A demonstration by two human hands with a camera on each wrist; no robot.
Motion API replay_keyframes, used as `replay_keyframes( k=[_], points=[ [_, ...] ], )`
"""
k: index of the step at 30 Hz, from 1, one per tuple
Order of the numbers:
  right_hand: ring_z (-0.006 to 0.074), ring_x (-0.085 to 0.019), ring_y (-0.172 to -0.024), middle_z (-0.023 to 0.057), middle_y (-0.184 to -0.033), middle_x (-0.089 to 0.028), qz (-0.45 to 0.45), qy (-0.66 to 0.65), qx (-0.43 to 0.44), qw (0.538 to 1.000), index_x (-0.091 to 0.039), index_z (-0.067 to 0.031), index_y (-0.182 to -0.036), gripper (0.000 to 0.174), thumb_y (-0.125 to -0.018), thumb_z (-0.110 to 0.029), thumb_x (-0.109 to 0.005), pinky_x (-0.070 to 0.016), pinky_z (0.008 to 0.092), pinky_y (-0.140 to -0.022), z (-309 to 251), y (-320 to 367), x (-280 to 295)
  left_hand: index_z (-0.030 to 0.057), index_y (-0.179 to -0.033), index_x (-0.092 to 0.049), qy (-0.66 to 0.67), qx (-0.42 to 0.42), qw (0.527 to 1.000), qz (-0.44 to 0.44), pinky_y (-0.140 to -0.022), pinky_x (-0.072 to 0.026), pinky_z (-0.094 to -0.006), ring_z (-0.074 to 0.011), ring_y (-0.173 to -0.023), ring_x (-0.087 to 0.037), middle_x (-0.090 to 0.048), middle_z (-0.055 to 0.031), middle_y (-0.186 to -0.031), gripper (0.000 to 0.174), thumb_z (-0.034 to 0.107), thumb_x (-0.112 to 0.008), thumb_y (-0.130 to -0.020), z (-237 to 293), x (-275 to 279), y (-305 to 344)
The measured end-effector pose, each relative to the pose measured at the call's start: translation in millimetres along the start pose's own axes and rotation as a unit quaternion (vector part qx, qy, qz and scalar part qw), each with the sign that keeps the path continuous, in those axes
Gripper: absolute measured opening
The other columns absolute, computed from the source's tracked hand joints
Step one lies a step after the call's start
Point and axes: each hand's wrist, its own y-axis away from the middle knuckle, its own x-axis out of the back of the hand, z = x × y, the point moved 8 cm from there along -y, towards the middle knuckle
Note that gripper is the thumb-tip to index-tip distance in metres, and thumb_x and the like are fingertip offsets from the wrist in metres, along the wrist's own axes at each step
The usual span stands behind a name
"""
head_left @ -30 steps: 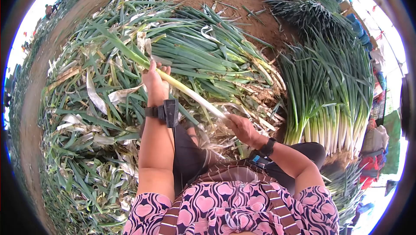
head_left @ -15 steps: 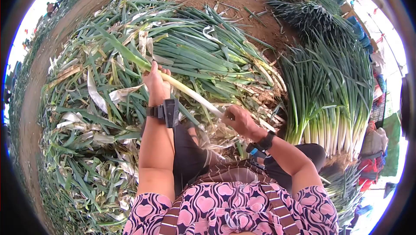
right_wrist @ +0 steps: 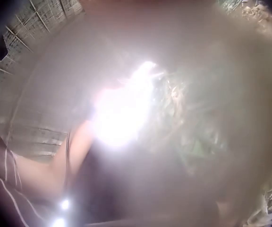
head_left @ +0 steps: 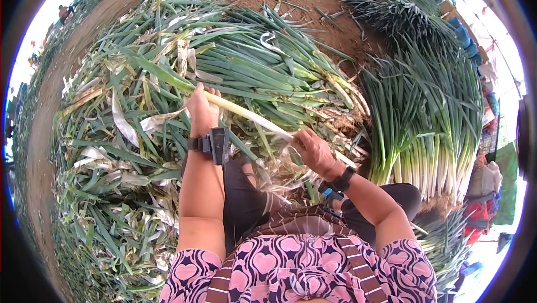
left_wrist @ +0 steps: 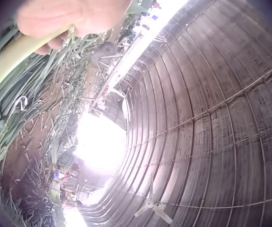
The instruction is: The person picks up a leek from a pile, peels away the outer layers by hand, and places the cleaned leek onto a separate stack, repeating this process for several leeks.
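Leaves, green and dry, lie in a big messy heap on the left. Next comes the left hand, with a black box strapped to its wrist. Its fingers are bent round a long green onion, near where green turns to pale, with the thumb on top. The onion is held up over the leaves, in front of the person. It slants: the green tips point up and left, away from the person, and the white end points down and right. Behind it, more onions lie on their sides, leaves to the left and roots to the right. The right hand is at the white end. Its fingers are curled in and look to pinch it; its own wrist view is too blurry to help. Farther right is a thick row of onions, roots nearest the person. Past that sits a pale bag; I cannot tell what is in it.
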Motion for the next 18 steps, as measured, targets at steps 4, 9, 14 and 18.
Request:
replay_keyframes(
  k=[4,9,14,18],
  points=[
    [0.0324,-0.057,-0.071,0.0131,-0.081,-0.056,0.034,-0.014,0.0,0.999,-0.051,-0.0035,-0.087,0.014,-0.079,-0.009,-0.062,-0.0462,0.0391,-0.06,6.2,0.6,11.2,0.0039,-0.088,-0.045,-0.005,0.015,0.999,-0.045,-0.074,-0.0436,-0.0396,-0.0191,-0.071,-0.045,-0.045,-0.0066,-0.078,0.012,0.013,-0.053,-0.089,-5.5,-1.5,-5.3],
    [0.0288,-0.058,-0.072,0.0136,-0.08,-0.058,0.05,-0.085,-0.163,0.982,-0.054,-0.002,-0.088,0.011,-0.082,-0.008,-0.059,-0.0464,0.038,-0.063,41.5,6.6,34.5,0.0059,-0.09,-0.046,0.003,-0.006,0.999,-0.035,-0.074,-0.0431,-0.0384,-0.0184,-0.072,-0.046,-0.047,-0.0061,-0.079,0.01,0.01,-0.055,-0.088,-3.4,-2.7,-3.4],
    [0.0262,-0.058,-0.071,0.0097,-0.076,-0.06,-0.011,0.07,0.034,0.997,-0.058,-0.0052,-0.093,0.013,-0.084,-0.015,-0.056,-0.0488,0.0356,-0.066,-9.1,0.8,21.6,0.0085,-0.092,-0.047,-0.009,-0.002,0.999,-0.048,-0.073,-0.0431,-0.0361,-0.0171,-0.07,-0.048,-0.048,-0.0045,-0.077,0.01,0.009,-0.056,-0.088,-5.8,-10.5,4.3],
    [0.028,-0.059,-0.071,0.0106,-0.071,-0.06,-0.057,0.139,0.06,0.987,-0.056,-0.0051,-0.088,0.01,-0.081,-0.012,-0.053,-0.0482,0.0375,-0.063,1.2,0.7,-9.3,0.0102,-0.093,-0.047,-0.009,-0.003,0.998,-0.062,-0.072,-0.0431,-0.0354,-0.0164,-0.068,-0.048,-0.048,-0.0035,-0.074,0.011,0.008,-0.057,-0.088,-6.5,-14.2,12.2]
  ],
)
